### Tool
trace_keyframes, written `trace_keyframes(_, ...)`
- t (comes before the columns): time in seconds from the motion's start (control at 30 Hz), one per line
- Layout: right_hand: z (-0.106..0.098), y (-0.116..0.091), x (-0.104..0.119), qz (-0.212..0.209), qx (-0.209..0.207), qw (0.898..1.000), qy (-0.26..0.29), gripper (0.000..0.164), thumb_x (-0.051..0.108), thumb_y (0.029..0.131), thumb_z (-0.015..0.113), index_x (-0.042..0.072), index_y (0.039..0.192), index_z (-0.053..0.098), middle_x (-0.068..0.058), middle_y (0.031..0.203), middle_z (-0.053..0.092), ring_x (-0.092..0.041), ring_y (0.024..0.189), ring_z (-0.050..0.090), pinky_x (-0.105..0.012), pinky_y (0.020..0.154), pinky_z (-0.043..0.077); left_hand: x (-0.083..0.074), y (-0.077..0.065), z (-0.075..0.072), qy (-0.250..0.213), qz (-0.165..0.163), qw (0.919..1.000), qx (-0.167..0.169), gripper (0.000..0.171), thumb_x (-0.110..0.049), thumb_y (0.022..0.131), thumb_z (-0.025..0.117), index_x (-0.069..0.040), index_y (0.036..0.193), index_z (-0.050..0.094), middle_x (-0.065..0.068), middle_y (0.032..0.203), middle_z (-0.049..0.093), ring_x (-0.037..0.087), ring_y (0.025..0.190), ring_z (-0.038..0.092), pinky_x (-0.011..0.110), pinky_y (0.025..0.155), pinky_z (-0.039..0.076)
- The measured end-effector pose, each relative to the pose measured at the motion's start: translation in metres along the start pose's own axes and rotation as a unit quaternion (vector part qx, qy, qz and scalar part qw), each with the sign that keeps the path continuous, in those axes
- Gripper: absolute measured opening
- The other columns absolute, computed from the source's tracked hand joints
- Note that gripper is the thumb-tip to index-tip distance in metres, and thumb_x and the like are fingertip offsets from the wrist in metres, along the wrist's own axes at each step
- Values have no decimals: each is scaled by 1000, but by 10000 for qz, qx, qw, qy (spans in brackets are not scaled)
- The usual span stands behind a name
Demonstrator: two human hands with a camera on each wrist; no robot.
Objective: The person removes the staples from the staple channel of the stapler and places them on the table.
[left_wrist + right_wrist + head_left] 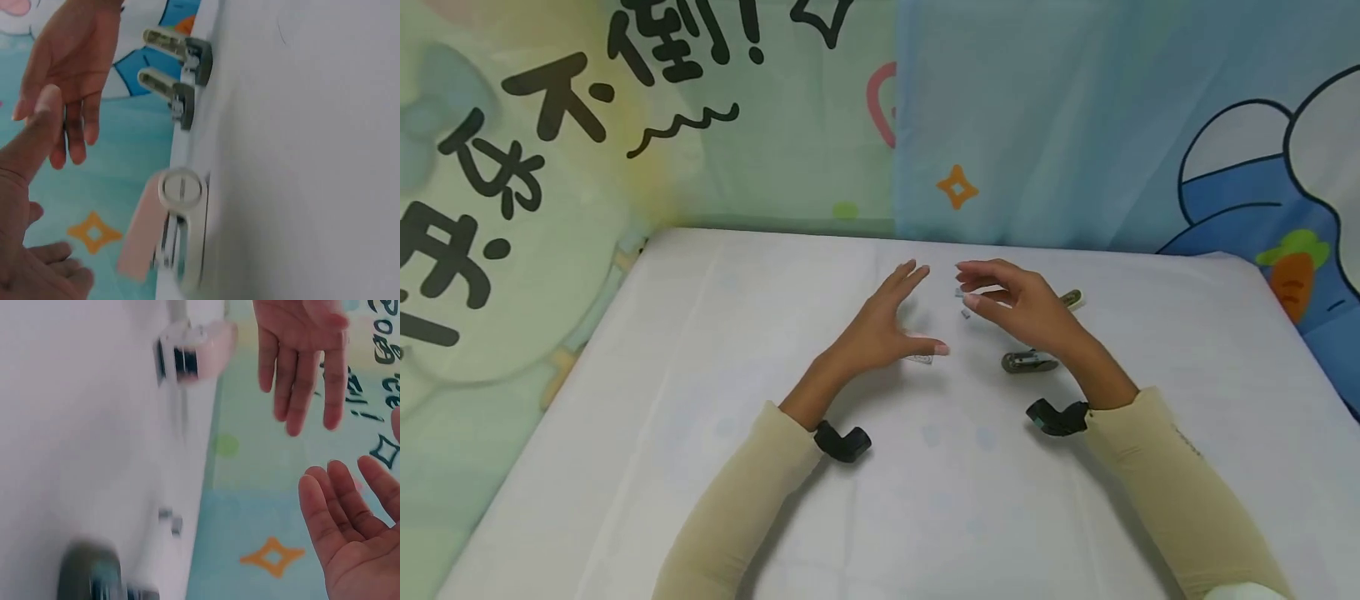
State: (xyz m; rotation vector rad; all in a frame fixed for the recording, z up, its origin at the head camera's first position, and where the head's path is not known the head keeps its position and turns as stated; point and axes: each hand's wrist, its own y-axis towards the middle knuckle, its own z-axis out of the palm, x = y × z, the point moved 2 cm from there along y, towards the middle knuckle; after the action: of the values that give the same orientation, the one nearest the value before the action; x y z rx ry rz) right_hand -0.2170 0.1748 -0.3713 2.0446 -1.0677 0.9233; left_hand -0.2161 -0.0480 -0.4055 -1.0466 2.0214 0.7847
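My left hand (883,329) hovers over the middle of the table, fingers and thumb spread apart and holding nothing. Facing it, my right hand (1022,304) is raised with loosely bent fingers, also holding nothing. Below the left thumb lies a pink and white stapler (195,240), mostly hidden by that hand in the head view. Two olive-green staplers sit near my right hand: a nearer one (1028,361) under the wrist, and a farther one (1072,298) partly behind the hand. Small grey pieces (966,314), like staple strips, lie between the hands.
A white cloth covers the table (700,467). Printed curtains (1037,125) hang behind its far edge. Black wrist cameras (842,443) are strapped at both sleeve cuffs.
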Motion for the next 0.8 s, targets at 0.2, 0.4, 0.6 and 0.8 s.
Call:
trace_keyframes(0.2, 26, 17, -2, -44, 410, 9986, 319, 43, 11, 94, 65, 3, 135, 54, -15, 126, 57, -27, 113, 57, -41, 96, 44, 17, -12, -15, -261, -222, 9990, 296, 84, -31, 78, 83, -11, 148, 41, -2, 147, 43, 16, 131, 41, 34, 102, 39)
trace_keyframes(0.4, 50, 30, 1, -36, 842, 9957, 390, 34, 4, 92, 67, -3, 125, 61, -17, 117, 62, -28, 105, 59, -44, 91, 48, 29, -17, -19, -219, -721, 9925, 961, 72, -24, 81, 81, -9, 143, 47, 1, 128, 58, 13, 114, 55, 31, 92, 45)
trace_keyframes(0.6, 66, 34, 3, -9, 1172, 9930, 140, 31, 2, 90, 68, -2, 121, 64, -12, 108, 64, -25, 100, 60, -41, 90, 48, 33, -13, -14, 123, -784, 9908, 1092, 38, -7, 83, 75, 1, 118, 64, 5, 104, 65, 16, 93, 57, 28, 82, 45)
trace_keyframes(0.8, 75, 31, 4, -20, 1282, 9910, -377, 27, 5, 90, 69, 0, 117, 66, -7, 107, 66, -22, 100, 62, -37, 86, 50, 38, -8, -5, 552, -776, 9908, 964, 11, -5, 87, 69, -1, 98, 68, 4, 73, 47, 16, 73, 40, 28, 64, 32)
